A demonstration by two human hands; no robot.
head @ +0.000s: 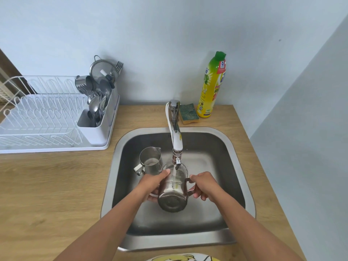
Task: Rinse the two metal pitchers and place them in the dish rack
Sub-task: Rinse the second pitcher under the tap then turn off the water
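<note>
Under the faucet [175,132], over the middle of the sink [243,166], you held the first pitcher [173,193] tilted, its base turned toward you and its mouth up toward the spout. A thin stream of water ran onto its upper side near the rim. Your left hand [153,185] cupped the body from the left, fingers curled around the wall, thumb near the rim. Your right hand [204,185] was closed around the handle on the right side.

The second pitcher [150,161] stood upright in the sink, just behind and left of the held one, spout pointing away, handle toward the left; neither hand touched it. Whether the two pitchers touched, I could not tell. The dish rack [43,117] sat on the counter [56,185] well to the left, its wire slots bare; the cutlery caddy [98,117] at its right end was full.

Judgement: rinse of pitcher one under way, nothing racked yet.

Risks noted:
- Wet steel under your left palm could slip, dropping the pitcher into the basin.
- Swinging the held pitcher leftward could knock the standing one over.
- Water hitting the tilted wall could splash out onto the counter.
- Carried out undrained, it would drip across the wood on the way to the rack.
</note>
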